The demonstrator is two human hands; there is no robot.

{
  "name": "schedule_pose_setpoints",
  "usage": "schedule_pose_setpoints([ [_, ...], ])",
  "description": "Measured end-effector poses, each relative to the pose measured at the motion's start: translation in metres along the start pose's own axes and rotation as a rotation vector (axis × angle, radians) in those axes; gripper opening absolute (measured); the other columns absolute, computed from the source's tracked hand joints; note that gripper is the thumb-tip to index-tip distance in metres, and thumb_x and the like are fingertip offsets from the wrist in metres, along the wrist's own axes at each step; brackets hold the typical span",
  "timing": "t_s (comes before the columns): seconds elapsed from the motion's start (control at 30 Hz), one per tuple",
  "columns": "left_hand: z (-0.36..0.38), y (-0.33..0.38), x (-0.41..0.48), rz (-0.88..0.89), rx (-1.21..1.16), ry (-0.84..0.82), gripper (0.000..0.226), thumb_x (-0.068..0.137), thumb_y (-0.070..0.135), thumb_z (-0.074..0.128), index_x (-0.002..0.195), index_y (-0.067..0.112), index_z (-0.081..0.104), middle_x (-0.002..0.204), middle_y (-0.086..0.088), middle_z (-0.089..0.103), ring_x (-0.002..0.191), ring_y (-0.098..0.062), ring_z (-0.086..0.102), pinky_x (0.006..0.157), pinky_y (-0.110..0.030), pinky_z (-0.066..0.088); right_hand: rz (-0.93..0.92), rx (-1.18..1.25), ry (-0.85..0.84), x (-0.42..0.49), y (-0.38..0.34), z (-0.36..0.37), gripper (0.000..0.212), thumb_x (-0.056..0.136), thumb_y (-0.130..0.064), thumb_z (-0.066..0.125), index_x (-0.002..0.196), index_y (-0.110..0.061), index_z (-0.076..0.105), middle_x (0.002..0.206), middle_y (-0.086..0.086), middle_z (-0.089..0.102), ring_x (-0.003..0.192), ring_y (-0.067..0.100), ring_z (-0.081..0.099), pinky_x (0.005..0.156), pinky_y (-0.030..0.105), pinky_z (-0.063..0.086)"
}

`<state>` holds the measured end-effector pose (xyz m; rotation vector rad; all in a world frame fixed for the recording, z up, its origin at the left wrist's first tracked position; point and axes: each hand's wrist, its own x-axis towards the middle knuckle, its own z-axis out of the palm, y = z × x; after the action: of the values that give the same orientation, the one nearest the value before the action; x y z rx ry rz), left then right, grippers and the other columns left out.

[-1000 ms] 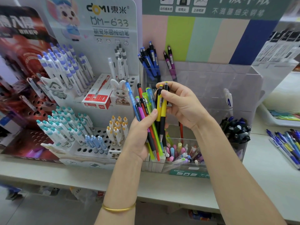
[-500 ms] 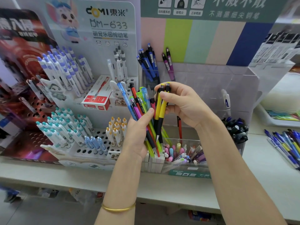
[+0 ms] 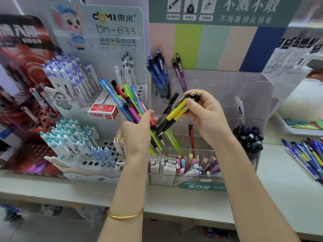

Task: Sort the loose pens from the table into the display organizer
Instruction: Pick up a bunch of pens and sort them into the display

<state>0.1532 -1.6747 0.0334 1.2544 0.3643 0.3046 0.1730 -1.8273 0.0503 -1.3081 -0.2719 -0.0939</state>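
The right hand [image 3: 208, 117] is pulling yellow pens [image 3: 176, 111] off the left hand's [image 3: 138, 137] gripped bundle [image 3: 130, 110] (fingers [image 3: 190, 102] pinching clip ends), tips slanting down-left.

Two hands in view. The right hand [image 3: 206, 117] holds two yellow pens [image 3: 176, 112]. The left hand [image 3: 138, 133] grips a bundle of pens [image 3: 127, 102]: at least seven, exact count unreadable where they overlap. One clear organizer [image 3: 253, 88], holding at least four blue pens [image 3: 159, 70] at back left, two purple pens [image 3: 179, 72] beside them, one red pen [image 3: 191, 137] standing alone and one white pen [image 3: 240, 107] at right. One red box [image 3: 104, 109]. Three pale blue pens [image 3: 102, 154] in the white rack [image 3: 90, 163]. One gold bangle [image 3: 125, 214]. Loose pens [image 3: 307, 154] on the table [image 3: 279, 189]: too overlapped to count.
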Motion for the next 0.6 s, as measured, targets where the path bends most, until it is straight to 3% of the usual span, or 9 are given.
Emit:
schedule_pose_setpoints([
  [0.1, -0.002, -0.003, 0.001, 0.018, 0.007, -0.004, 0.027, 0.092, 0.009, 0.062, 0.117, 0.003, 0.055, 0.088, -0.003, 0.071, 0.072, -0.008, 0.071, 0.064, -0.025, 0.057, -0.008, 0.022, 0.121, -0.002, 0.003, -0.006, 0.014, 0.096, 0.000, 0.047, 0.100, -0.010, 0.056, 0.082, 0.004, 0.063, 0.072, 0.012, 0.064, 0.061, 0.020, 0.054],
  [0.23, -0.004, -0.005, 0.002, -0.007, -0.005, -0.007, 0.033, 0.092, 0.008, 0.062, 0.121, -0.003, 0.053, 0.090, -0.008, 0.071, 0.070, -0.011, 0.072, 0.061, -0.026, 0.058, -0.030, -0.056, 0.197, -0.001, 0.003, -0.015, 0.013, 0.096, -0.001, 0.048, 0.099, -0.012, 0.055, 0.079, 0.001, 0.061, 0.071, 0.010, 0.063, 0.059, 0.020, 0.053],
  [0.4, 0.007, 0.001, -0.003, -0.030, 0.017, -0.137, 0.026, 0.090, 0.009, 0.065, 0.114, 0.001, 0.058, 0.082, -0.001, 0.071, 0.063, -0.009, 0.069, 0.064, -0.030, 0.059, -0.083, -0.159, 0.262, 0.006, -0.004, -0.021, 0.012, 0.096, -0.003, 0.051, 0.097, -0.015, 0.054, 0.082, 0.001, 0.061, 0.077, 0.012, 0.065, 0.061, 0.022, 0.056],
  [0.6, 0.038, 0.016, -0.005, -0.036, -0.061, -0.332, 0.026, 0.091, 0.004, 0.062, 0.116, 0.006, 0.058, 0.088, -0.004, 0.073, 0.062, -0.012, 0.066, 0.060, -0.031, 0.056, -0.317, -0.187, 0.461, 0.035, -0.046, -0.033, 0.016, 0.094, -0.001, 0.053, 0.093, -0.017, 0.052, 0.086, 0.003, 0.056, 0.075, 0.013, 0.061, 0.058, 0.023, 0.054],
])
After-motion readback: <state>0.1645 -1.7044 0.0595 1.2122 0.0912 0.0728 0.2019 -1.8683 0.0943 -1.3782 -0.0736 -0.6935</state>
